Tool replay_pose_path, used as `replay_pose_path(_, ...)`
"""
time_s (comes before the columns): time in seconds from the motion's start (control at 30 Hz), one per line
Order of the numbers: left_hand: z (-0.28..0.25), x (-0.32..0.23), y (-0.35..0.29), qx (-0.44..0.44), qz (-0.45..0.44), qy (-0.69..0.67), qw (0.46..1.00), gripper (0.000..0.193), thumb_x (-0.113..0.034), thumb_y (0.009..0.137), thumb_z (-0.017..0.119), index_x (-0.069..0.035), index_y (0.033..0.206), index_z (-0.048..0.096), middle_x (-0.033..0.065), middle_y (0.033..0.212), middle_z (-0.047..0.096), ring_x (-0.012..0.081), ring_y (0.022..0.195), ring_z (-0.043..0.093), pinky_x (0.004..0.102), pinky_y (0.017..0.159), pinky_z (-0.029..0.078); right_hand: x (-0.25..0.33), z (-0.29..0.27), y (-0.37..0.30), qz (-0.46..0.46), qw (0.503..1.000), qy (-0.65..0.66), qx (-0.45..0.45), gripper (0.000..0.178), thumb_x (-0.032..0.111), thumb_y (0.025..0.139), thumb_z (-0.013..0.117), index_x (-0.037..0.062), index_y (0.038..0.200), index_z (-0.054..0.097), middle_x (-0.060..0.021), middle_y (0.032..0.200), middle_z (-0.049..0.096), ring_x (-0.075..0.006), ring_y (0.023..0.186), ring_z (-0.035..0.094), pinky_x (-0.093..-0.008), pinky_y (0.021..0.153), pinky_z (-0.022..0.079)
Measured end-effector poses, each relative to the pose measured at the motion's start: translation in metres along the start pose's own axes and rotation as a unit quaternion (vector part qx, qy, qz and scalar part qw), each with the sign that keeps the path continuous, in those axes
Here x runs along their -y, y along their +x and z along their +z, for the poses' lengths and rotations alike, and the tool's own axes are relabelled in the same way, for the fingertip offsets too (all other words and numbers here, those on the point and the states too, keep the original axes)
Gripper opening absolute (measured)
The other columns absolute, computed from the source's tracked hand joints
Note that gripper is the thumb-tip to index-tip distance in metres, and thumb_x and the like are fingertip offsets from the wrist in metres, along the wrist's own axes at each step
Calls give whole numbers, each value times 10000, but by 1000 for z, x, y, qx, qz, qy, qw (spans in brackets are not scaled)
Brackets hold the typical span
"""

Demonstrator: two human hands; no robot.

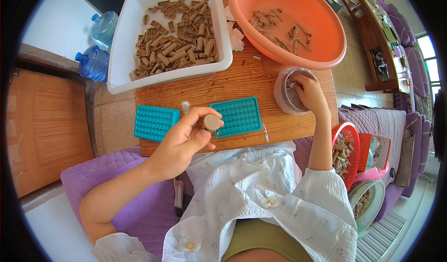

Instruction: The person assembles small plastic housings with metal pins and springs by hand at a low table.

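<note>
A person in a white flower-patterned garment (260, 183) sits at a wooden counter (200, 88), seen from above, with both hands over it; the left hand (184, 138) is closed on a small brown cylinder (211, 122), gripping it between thumb and fingers so that its flat round end faces up toward the viewer; the cylinder is held above the near part of the counter, in front of the gap between two teal trays; the left teal tray (157, 123) has rows of small round cavities, and the right teal tray (240, 115), lying flat just beside the hand, also shows a grid of round shapes; the right hand (308, 93) reaches down into a clear plastic tub (282, 94) near the counter's right edge, its fingers bent and partly hidden, so one cannot tell whether they grip anything; beyond the trays, at the back left, stands a large white bin (223, 57) holding a heap of brown pieces (172, 45), some of them cylinders and some open and trough-like; at the back right, a wide orange basin (321, 24) is tilted toward the person, with thin, twiggy scraps (298, 38) scattered inside; to the right of the person, below the counter's edge, a red basket (356, 145) holds more brown bits.
</note>
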State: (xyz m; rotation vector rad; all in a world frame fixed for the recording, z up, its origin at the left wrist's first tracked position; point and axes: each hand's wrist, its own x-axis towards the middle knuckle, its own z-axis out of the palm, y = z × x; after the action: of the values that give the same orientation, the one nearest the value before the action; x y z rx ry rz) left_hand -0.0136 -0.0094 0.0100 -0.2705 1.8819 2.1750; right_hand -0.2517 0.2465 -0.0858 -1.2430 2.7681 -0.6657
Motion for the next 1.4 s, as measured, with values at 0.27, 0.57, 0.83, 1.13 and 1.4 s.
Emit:
replay_pose_path(0.27,-7,-2,4,-57,-75,-211,973,306,-189,870,473,-129,1159,390,43,1099,465,148,1084,439,304,695,515,12,-16,-8,225,953,205,-6,108,54,774,532,21,863,585,-121,736,620,-166,606,610,-283,503,460)
replay_pose_path(0.57,-12,-1,6,-36,-136,-342,929,360,-308,892,429,-87,1174,400,95,1104,496,252,1024,529,301,606,548,55,-28,-10,181,840,505,-78,87,58,814,529,32,892,557,-44,743,609,-56,528,517,-166,457,407)
replay_pose_path(0.83,-13,0,4,-43,-140,-359,922,341,-298,907,397,-83,1172,391,110,1101,510,266,934,582,282,584,548,164,0,12,105,756,646,-10,33,26,819,516,7,843,505,-126,928,618,-108,645,582,-212,617,479)
replay_pose_path(1.13,-8,-6,1,-51,-169,-307,935,350,-318,918,366,-101,1192,376,73,1093,525,223,843,615,250,557,520,191,14,17,-9,849,527,-12,84,1,754,564,-29,799,501,-155,996,607,-179,750,633,-267,641,494)
replay_pose_path(1.4,-4,-5,2,-61,-160,-219,961,352,-320,919,363,-85,1180,369,69,1075,534,198,802,624,241,561,510,194,9,11,-29,892,451,-19,78,9,744,579,-11,804,535,-123,891,626,-178,689,629,-258,586,487)
